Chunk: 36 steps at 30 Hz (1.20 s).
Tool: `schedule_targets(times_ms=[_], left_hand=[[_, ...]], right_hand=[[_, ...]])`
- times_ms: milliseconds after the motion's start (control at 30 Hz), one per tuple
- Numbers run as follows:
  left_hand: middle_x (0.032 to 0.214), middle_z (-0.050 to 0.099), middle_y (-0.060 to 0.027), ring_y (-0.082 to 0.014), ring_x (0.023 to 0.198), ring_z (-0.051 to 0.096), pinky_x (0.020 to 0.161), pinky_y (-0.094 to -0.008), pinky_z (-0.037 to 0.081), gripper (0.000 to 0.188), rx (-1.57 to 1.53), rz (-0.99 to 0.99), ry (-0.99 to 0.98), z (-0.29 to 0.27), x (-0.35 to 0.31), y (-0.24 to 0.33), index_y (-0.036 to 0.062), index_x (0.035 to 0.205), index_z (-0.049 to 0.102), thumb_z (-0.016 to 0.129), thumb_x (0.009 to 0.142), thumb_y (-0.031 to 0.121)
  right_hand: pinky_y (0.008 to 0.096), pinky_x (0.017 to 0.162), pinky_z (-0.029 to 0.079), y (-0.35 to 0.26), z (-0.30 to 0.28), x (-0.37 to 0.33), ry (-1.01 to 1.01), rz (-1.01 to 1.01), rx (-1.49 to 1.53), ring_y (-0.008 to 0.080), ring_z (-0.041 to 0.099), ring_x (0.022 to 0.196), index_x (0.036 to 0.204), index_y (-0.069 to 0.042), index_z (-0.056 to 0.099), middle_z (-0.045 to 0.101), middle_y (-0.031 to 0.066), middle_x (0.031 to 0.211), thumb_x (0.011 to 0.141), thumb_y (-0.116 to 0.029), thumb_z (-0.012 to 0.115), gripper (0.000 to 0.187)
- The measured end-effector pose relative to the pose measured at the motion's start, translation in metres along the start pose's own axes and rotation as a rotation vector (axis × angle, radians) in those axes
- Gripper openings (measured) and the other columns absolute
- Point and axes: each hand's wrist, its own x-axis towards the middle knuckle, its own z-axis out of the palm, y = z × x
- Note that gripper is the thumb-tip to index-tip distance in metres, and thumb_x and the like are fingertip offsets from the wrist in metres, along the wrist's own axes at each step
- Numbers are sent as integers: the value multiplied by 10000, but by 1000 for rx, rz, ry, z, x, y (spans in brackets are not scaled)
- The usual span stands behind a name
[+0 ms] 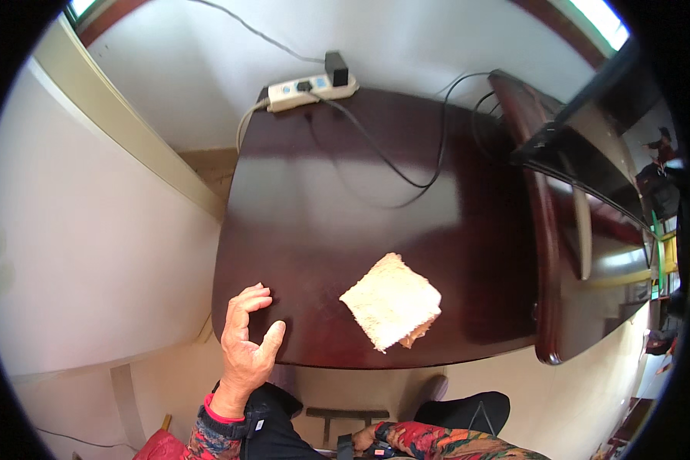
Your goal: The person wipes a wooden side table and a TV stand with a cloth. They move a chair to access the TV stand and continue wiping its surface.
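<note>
A folded cream cloth (391, 300) with a fuzzy, towel-like surface lies near the front edge of the dark reddish-brown table (307, 230). To its left, my left hand (247, 341) is held over the table's front left part, thumb and fingers apart and nothing in them. A clear gap separates that hand from the cloth. Down at my lap, my right hand (366, 438) shows only in part at the lower edge, beside a dark strap-like piece (345, 445). Its fingers are mostly hidden, so I cannot tell whether it grips anything.
A white power strip (284, 94) with a black adapter (336, 69) sits at the table's back edge. Its black cable (391, 165) loops across the tabletop. On the right stands a black screen (590, 126) on a raised wooden section (548, 307). A pale panel (92, 222) borders the left.
</note>
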Motion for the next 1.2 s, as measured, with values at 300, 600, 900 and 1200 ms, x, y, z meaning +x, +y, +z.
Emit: schedule_targets(times_ms=[300, 600, 900, 1200], left_hand=[[1269, 583, -177, -342, 1257, 527, 1074, -426, 418, 512, 61, 86, -29, 6, -6, -9, 19, 1171, 591, 816, 731, 153], [1378, 508, -230, -394, 1336, 462, 1116, -460, 392, 749, 153, 470, -144, 71, -17, 25, -8, 1295, 508, 874, 711, 285], [1328, 523, -239, -400, 1275, 502, 1078, -447, 426, 595, 304, 497, -94, 96, -19, 39, 7, 1238, 554, 812, 751, 234], [1273, 577, -220, -374, 1205, 563, 1045, -427, 453, 667, 249, 356, -210, 86, -6, 48, 14, 1278, 544, 814, 739, 299]], right_hand=[[375, 943, 481, -157, -127, -132, 423, -172, 86, 262, 629, 1056, 1318, -67, 603, 688, 138, 1180, 871, -275, 656, 496], [370, 984, 489, -264, -79, -233, 966, -69, -204, 258, 634, 1142, 1282, -4, 611, 682, 151, 1224, 927, -296, 664, 462], [380, 959, 513, -316, -17, -295, 1356, -47, -419, 262, 666, 1104, 1222, -32, 642, 706, 151, 1171, 951, -289, 657, 373], [335, 818, 545, -346, -36, -322, 1969, -350, -592, 197, 687, 902, 1038, -24, 699, 711, 110, 944, 900, -142, 678, 183]])
